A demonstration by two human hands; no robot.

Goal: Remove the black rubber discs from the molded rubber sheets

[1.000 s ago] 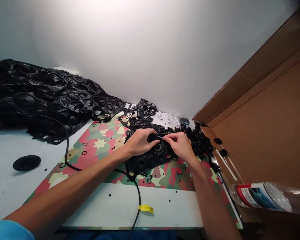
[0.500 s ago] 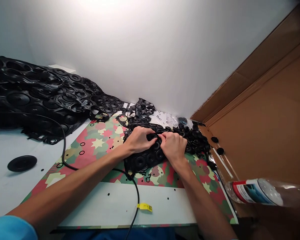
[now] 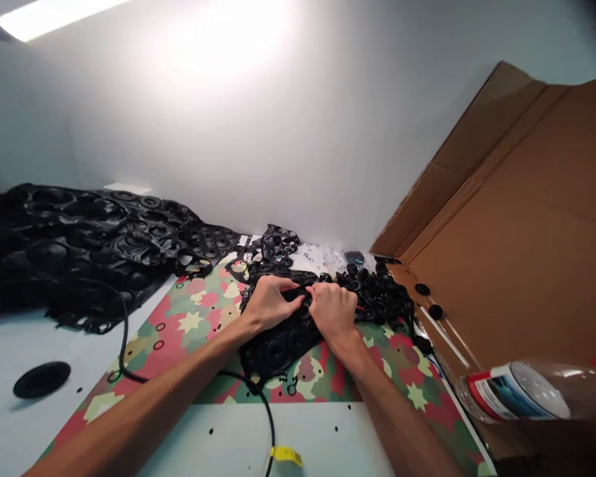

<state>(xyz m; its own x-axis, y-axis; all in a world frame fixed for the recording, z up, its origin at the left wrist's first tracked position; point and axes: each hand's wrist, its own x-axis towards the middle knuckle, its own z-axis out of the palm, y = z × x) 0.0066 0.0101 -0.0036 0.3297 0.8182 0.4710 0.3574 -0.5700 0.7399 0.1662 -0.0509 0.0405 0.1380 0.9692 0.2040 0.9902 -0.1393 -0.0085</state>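
Note:
A black rubber sheet with moulded round parts [image 3: 275,349] lies on the camouflage-patterned paper under both hands. My left hand [image 3: 271,305] is closed in a pinch at the sheet's upper part, its thumb and forefinger pointing right. Close beside it, my right hand [image 3: 332,309] is closed, with thumb and fingertips gripping the same sheet. The exact piece between the fingertips is partly hidden. To the right of my right hand lies a heap of loose black rubber parts [image 3: 377,295].
A large pile of black moulded sheets [image 3: 104,232] covers the left back. A black disc [image 3: 42,379] lies at front left. A black cable with a yellow tag [image 3: 287,455] crosses in front. On the right are a cardboard box wall [image 3: 516,218] and a clear plastic bottle [image 3: 521,391].
The camera has tilted up, so everything sits lower in view and more wall shows. Both hands stay pinched at the sheet, with little visible movement relative to it.

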